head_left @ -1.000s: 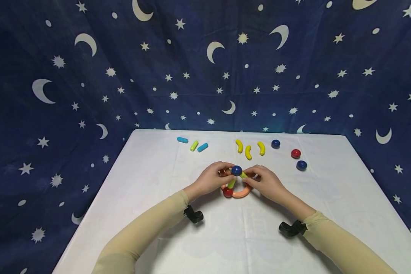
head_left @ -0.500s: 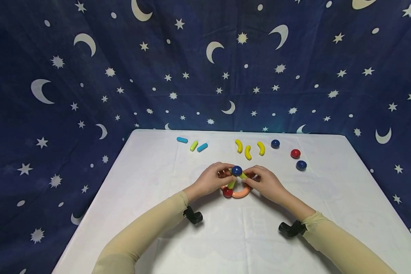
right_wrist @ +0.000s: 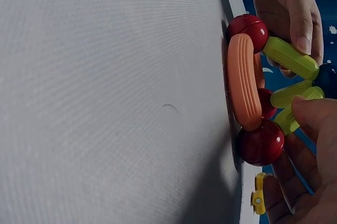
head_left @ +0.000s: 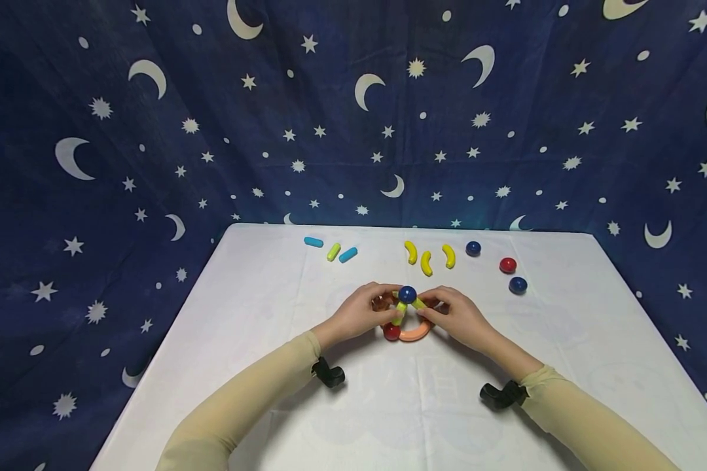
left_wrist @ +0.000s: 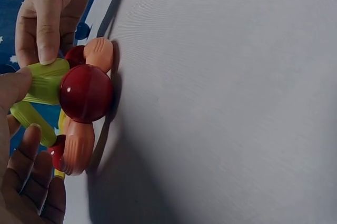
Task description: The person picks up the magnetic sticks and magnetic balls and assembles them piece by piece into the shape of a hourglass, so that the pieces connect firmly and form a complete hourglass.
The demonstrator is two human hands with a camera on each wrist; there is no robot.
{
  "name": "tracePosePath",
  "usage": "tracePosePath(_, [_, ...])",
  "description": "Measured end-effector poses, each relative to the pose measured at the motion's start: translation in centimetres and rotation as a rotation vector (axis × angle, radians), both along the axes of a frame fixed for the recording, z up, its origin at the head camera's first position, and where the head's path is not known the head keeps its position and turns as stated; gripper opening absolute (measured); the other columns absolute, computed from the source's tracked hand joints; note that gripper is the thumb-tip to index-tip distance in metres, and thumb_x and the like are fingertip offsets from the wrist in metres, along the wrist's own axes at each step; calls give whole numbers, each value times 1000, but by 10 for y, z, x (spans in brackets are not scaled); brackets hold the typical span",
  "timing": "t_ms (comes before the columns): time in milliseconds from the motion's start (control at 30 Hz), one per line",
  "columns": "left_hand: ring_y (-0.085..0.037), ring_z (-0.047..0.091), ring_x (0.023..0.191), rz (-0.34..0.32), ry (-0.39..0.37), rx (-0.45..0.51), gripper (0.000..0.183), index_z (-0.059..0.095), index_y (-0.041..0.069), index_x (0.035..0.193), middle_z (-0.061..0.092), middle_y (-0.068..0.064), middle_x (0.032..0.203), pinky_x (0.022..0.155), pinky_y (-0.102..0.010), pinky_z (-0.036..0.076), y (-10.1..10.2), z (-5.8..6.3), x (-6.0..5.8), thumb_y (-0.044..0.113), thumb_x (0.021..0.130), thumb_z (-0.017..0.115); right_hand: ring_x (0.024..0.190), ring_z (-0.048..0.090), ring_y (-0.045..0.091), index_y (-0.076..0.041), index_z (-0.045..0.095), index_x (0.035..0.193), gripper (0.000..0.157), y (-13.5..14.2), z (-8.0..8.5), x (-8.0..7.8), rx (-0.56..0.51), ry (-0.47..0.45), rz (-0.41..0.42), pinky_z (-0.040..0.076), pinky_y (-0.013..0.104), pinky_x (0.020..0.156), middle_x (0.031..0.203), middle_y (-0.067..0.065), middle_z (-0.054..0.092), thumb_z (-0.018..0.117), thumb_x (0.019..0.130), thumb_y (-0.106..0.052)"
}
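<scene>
A frame of magnetic rods and balls stands at mid-table. On top sits a blue ball (head_left: 408, 295), from which three lime-green rods (right_wrist: 289, 58) slope down to red balls (left_wrist: 86, 93). Curved orange rods (head_left: 415, 333) link the red balls into a ring at the base. My left hand (head_left: 362, 313) pinches the front-left green rod (head_left: 399, 313) between thumb and fingers. From the other side, my right hand (head_left: 462, 317) pinches the right green rod (head_left: 419, 303) just below the blue ball. The fingers partly cover the far side of the ring.
Behind the frame lie two blue rods (head_left: 314, 242) with a green rod (head_left: 333, 252) between them, then three curved yellow rods (head_left: 427, 263). Further right are two loose blue balls (head_left: 473, 248) and a red ball (head_left: 508, 265). A starry cloth (head_left: 342, 131) hangs beyond the table.
My left thumb has shifted slightly down and left along the front-left green rod, showing more of it. The right hand and the frame stay in place.
</scene>
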State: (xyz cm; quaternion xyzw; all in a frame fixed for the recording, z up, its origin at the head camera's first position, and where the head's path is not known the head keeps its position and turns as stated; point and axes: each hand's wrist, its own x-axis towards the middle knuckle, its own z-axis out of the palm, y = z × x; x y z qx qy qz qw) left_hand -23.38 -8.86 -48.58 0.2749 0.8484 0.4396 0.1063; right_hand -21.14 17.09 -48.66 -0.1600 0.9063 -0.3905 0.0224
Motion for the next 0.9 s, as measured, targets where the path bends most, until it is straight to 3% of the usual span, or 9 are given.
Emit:
tracePosePath(233, [-14, 53, 93, -8, 11, 3, 55, 58, 31, 145, 65, -3, 113, 78, -31, 46, -2, -4, -1, 47, 94, 73, 100, 60, 14, -21, 74, 117, 26, 1, -2, 0, -9, 6, 2, 53, 40, 87, 105, -9, 67, 76, 95, -33])
tracePosePath(400, [-13, 56, 96, 21, 44, -19, 52, 61, 25, 143, 65, 0, 115, 83, -31, 49, -10, -6, -5, 47, 97, 69, 101, 57, 18, -22, 76, 113, 25, 7, -6, 1, 36, 39, -23, 50, 39, 83, 111, -6, 64, 79, 92, -34])
tracePosePath(500, [-14, 59, 101, 99, 84, -39, 47, 64, 20, 140, 65, 1, 117, 89, -34, 50, -21, -6, -13, 44, 100, 65, 109, 53, 20, -24, 76, 112, 26, 14, -10, 3, 62, 29, -48, 48, 40, 86, 117, -4, 62, 80, 90, -38])
tracePosePath(633, [-22, 62, 112, 253, 116, -46, 41, 66, 17, 137, 65, -2, 126, 96, -40, 50, -42, -4, -31, 37, 101, 64, 114, 53, 21, -26, 74, 117, 29, 24, -14, 3, 60, -26, -44, 47, 44, 94, 119, -5, 63, 78, 91, -40])
tracePosePath(767, [-28, 58, 118, 413, 103, -50, 38, 67, 15, 135, 63, -7, 131, 100, -45, 47, -63, -3, -50, 32, 101, 63, 116, 54, 21, -24, 72, 124, 34, 28, -16, 3, 75, -61, -18, 47, 47, 99, 120, -5, 66, 78, 93, -36])
tracePosePath(900, [-32, 54, 119, 520, 76, -98, 39, 68, 12, 134, 61, -11, 133, 100, -49, 43, -76, -3, -64, 31, 101, 62, 122, 52, 25, -22, 70, 127, 40, 29, -15, 3, 75, -77, -12, 43, 52, 104, 125, -2, 66, 79, 92, -36])
